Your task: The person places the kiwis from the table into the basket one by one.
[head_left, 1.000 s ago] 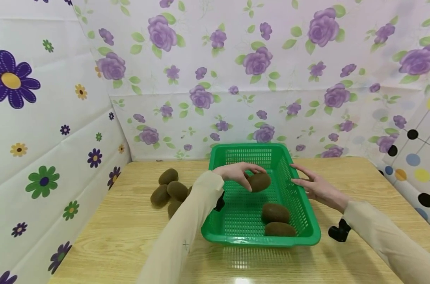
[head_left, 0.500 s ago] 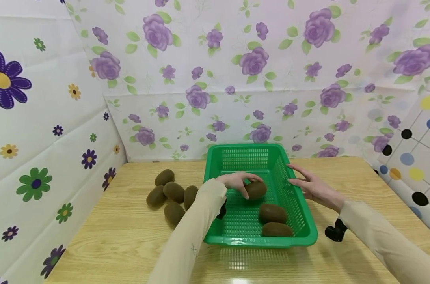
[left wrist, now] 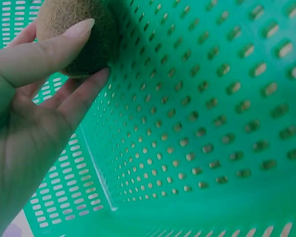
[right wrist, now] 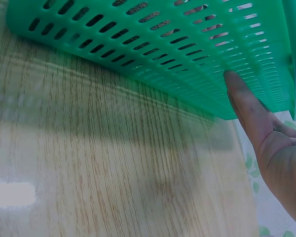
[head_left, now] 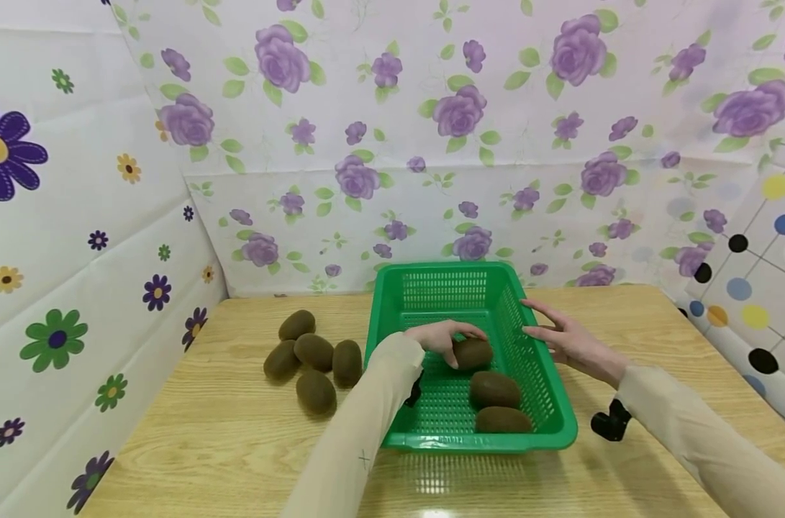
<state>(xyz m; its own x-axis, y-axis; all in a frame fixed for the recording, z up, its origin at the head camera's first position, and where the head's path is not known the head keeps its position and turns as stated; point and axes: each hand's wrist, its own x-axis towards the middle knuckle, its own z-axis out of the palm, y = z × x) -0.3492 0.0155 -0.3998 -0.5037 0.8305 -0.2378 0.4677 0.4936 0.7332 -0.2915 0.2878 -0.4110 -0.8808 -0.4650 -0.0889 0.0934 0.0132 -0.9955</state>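
Observation:
My left hand [head_left: 445, 341] is inside the green plastic basket [head_left: 476, 442], its thumb and fingers around a brown kiwi [head_left: 473, 354]. In the left wrist view, this kiwi [left wrist: 74, 29] sits low, close over the perforated basket floor. Two more kiwis lie in the basket's near right part, one brown kiwi [head_left: 494, 390] behind another kiwi [head_left: 503, 419]. At the right side, my right hand [head_left: 576, 347] rests its extended fingers on the basket rim. The right wrist view shows one fingertip [right wrist: 232, 78] against the outer wall.
Several loose kiwis [head_left: 314, 352] lie grouped on the wooden table [head_left: 224, 446] left of the basket. A flowered cloth [head_left: 366, 144] hangs behind the table, with patterned sheets on both sides.
My left hand has lowered the kiwi toward the basket floor, behind the other two. My right hand stays at the rim. The whole view has shifted slightly.

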